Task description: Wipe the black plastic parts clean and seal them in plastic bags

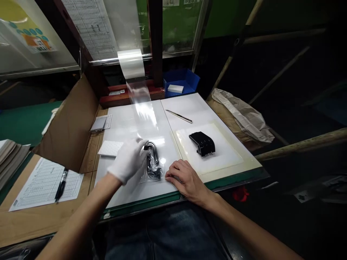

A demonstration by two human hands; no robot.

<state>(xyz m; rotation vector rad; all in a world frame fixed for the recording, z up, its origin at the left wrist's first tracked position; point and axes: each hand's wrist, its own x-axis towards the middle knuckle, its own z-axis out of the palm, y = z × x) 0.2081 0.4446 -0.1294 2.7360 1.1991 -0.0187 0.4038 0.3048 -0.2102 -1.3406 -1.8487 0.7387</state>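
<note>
A black S-shaped plastic part [153, 162] lies on clear film [143, 177] on the white board, near its front edge. My left hand [128, 159], in a white glove, has its fingers closed on the part's upper left end. My bare right hand [187, 178] rests on the board just right of the part. Its fingers are curled together by the film's corner, and what they pinch, if anything, is hidden. A glossy black curved cover [202, 143] sits farther right on a cream-edged sheet.
Clear film hangs from a roll [131, 63] at the back onto the board. A thin knife [179, 116] lies behind the black cover. A white pad [110, 148] is beside my left hand. A blue bin [181, 81], cardboard flap [70, 122] and paper form with pen [61, 184] stand around.
</note>
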